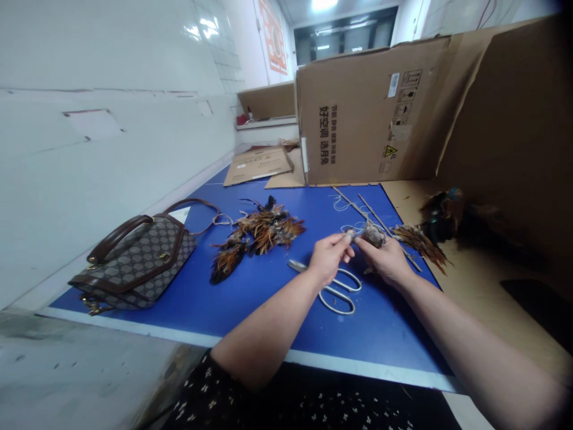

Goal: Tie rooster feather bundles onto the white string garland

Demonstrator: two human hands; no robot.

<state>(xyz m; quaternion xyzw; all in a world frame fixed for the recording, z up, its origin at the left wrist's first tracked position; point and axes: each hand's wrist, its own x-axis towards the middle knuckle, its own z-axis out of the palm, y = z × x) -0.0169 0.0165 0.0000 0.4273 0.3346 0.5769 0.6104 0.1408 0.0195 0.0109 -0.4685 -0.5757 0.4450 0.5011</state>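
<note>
In the head view, my right hand (388,258) is closed on a feather bunch (373,235), grey and fluffy where it shows above the fingers. My left hand (327,257) meets it fingertip to fingertip in a pinch; what it holds is too small to name. Pale thread (347,227) loops just behind the fingers. Below my left wrist lie large metal scissors (338,298) with their handles apart. Brown and black feathers (268,230) sit in a loose pile to the left. More brown feathers (423,245) lie just right of my right hand.
A patterned handbag (143,263) stands at the left of the blue table (215,316). Thin sticks (364,212) lie behind my hands. A large cardboard box (371,113) rises at the back, with flat cardboard (257,166) beside it. Dark feathers (443,215) rest on cardboard at right.
</note>
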